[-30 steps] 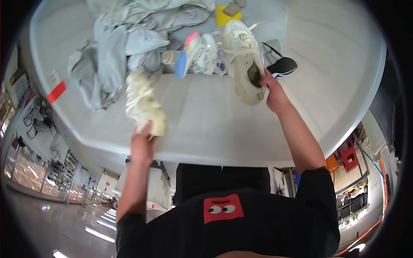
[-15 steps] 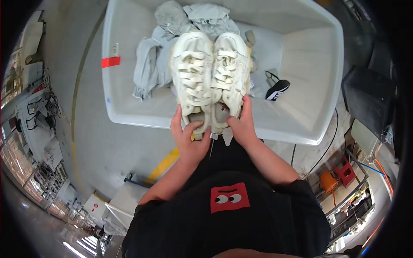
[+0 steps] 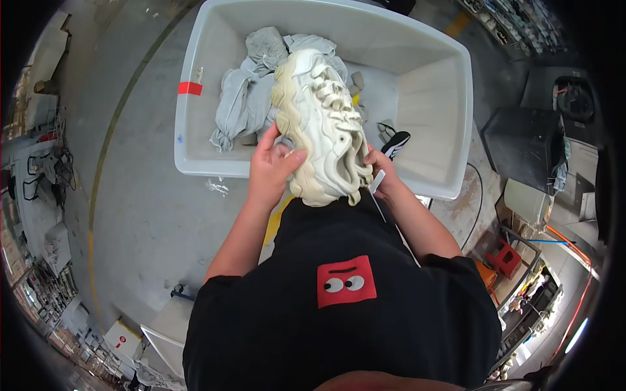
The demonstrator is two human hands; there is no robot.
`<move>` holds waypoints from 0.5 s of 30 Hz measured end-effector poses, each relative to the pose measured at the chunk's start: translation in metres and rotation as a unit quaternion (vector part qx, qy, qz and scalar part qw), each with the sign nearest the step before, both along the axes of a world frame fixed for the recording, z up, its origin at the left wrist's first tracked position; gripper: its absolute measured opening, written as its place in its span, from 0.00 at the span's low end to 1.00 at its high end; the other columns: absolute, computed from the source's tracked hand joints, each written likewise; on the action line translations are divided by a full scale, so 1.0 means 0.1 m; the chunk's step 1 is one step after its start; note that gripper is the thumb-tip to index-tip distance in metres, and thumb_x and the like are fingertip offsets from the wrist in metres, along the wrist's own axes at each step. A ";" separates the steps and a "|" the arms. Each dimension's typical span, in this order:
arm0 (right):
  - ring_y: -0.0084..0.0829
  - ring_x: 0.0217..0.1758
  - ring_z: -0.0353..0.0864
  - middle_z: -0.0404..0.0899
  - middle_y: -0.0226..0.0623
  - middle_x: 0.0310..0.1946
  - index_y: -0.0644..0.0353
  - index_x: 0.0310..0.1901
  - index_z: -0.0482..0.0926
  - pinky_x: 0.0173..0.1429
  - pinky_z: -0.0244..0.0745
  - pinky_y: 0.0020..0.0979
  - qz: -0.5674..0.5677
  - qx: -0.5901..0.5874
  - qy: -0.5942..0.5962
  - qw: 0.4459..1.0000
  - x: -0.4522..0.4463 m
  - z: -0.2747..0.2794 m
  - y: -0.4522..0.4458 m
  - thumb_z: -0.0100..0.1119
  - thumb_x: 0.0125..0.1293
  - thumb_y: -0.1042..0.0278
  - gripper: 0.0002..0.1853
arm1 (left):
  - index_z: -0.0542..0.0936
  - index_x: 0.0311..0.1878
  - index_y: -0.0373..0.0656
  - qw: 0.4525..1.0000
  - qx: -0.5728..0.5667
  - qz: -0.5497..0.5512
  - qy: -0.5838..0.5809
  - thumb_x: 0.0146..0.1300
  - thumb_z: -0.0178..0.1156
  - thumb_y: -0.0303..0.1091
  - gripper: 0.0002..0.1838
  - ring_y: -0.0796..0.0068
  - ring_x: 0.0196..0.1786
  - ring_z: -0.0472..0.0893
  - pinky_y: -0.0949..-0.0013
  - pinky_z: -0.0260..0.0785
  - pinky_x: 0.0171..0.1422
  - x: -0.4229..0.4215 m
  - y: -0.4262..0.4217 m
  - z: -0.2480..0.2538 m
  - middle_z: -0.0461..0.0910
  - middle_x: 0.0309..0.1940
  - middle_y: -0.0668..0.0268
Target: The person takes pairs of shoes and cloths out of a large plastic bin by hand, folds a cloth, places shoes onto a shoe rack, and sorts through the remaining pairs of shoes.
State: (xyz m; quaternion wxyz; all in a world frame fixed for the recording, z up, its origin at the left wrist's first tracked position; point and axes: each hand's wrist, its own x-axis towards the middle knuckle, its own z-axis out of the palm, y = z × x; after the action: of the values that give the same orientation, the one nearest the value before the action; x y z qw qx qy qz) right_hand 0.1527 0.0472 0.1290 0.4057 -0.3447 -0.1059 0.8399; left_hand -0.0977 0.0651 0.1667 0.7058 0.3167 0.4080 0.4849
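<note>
A cream-white lace-up sneaker [image 3: 319,130] is turned on its side, with its wavy, yellowish sole edge facing left and its toe pointing away from me. My left hand [image 3: 272,166] grips it along the sole, thumb on the near side. At the heel and collar, my right hand [image 3: 383,173] is closed round the sneaker's other side, its fingers partly hidden. The second shoe of the pair is mostly hidden behind this one. A white tag [image 3: 377,181] hangs beside my right hand. Both hands are over the near rim of a grey bin [image 3: 430,98].
Grey cloth bundles [image 3: 238,104] lie in the bin's left part. A black shoe with white stripes [image 3: 396,144] and dark-framed glasses [image 3: 386,128] lie on the right. A black box [image 3: 525,150] stands right of the bin, and a cable [image 3: 481,202] runs across the floor.
The sneakers have rolled from laces-up onto their side, so the left sole edge now shows. My left hand has shifted from the heel to the sole. The view has shifted relative to the bin.
</note>
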 end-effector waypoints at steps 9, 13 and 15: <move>0.35 0.74 0.66 0.68 0.41 0.70 0.62 0.77 0.57 0.77 0.60 0.37 -0.068 0.145 -0.189 0.969 -0.22 0.40 -0.18 0.51 0.53 0.68 0.44 | 0.62 0.79 0.50 0.894 -0.118 -0.005 -0.433 0.69 0.60 0.37 0.36 0.51 0.68 0.77 0.48 0.77 0.67 -0.24 -0.20 -0.45 0.72 0.71 0.56; 0.38 0.74 0.66 0.66 0.43 0.71 0.63 0.78 0.53 0.78 0.60 0.37 -0.054 0.192 -0.258 0.946 -0.21 0.64 -0.18 0.53 0.51 0.66 0.48 | 0.67 0.75 0.42 0.881 -0.153 0.043 -0.445 0.65 0.63 0.40 0.35 0.51 0.63 0.82 0.45 0.79 0.63 -0.29 -0.20 -0.56 0.78 0.66 0.53; 0.37 0.74 0.65 0.65 0.44 0.70 0.64 0.77 0.52 0.78 0.58 0.35 -0.039 0.215 -0.302 0.928 -0.27 0.70 -0.20 0.54 0.50 0.68 0.48 | 0.69 0.72 0.37 0.867 -0.144 0.024 -0.477 0.64 0.64 0.40 0.35 0.51 0.60 0.83 0.45 0.79 0.63 -0.31 -0.18 -0.60 0.80 0.62 0.52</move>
State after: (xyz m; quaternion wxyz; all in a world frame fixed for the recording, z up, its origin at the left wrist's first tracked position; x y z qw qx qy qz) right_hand 0.1261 0.0275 0.1986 0.4516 -0.4907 -0.3874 0.6365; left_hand -0.1288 0.0471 0.1066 0.8404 -0.0684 0.0940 0.5294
